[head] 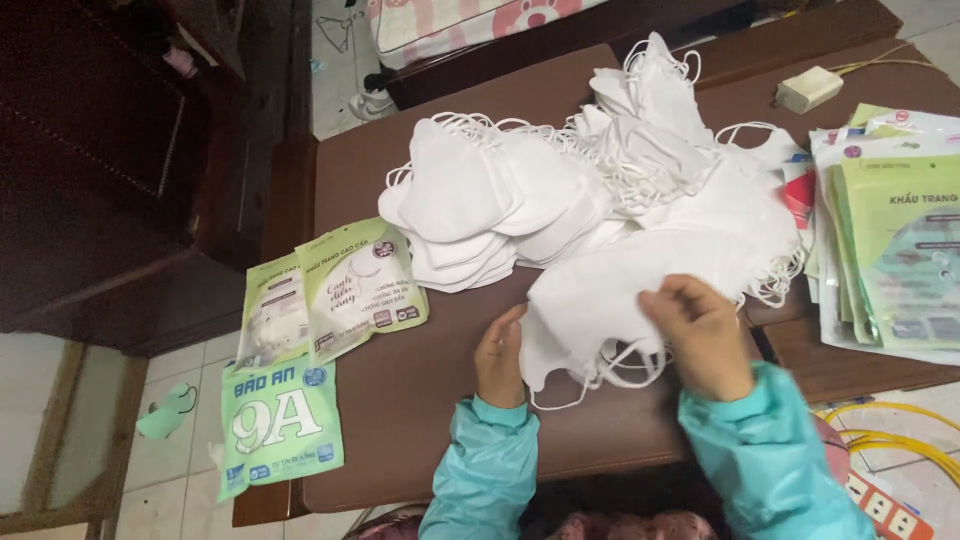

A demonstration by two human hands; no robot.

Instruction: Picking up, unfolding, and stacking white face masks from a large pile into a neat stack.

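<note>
- A green face mask (165, 412) lies alone on the tiled floor at far left, well apart from the work.
- Three green printed mask pouches (330, 300) lie at the left edge of the brown wooden table (400, 400), two overlapping and the lowest hanging over the edge.
- The left hand (499, 357) stands on edge, fingers straight and close together, flat against the left side of a small bundle of white folded masks (590, 300); it steadies the bundle and does not close round it.
- The bundle sits near the front of the table between both hands, just in front of the big heap of white masks (580, 180), touching it at the back.
- Its long axis runs roughly left to right, rising a little toward the right; the rounded ends point left, and the ear loops (600, 375) hang toward the person.
- The right hand (700, 335) curls over the bundle's right end, fingers bent and pinching the top layers.
- Judgement: the step looks like gathering and squaring a count of masks lifted from the heap; the next move seems to call for keeping the edges aligned and the loops free of the heap.
- At the right lies a stack of green and white pouches (890, 250); behind it sits a small white box (808, 88) with a cable.
</note>
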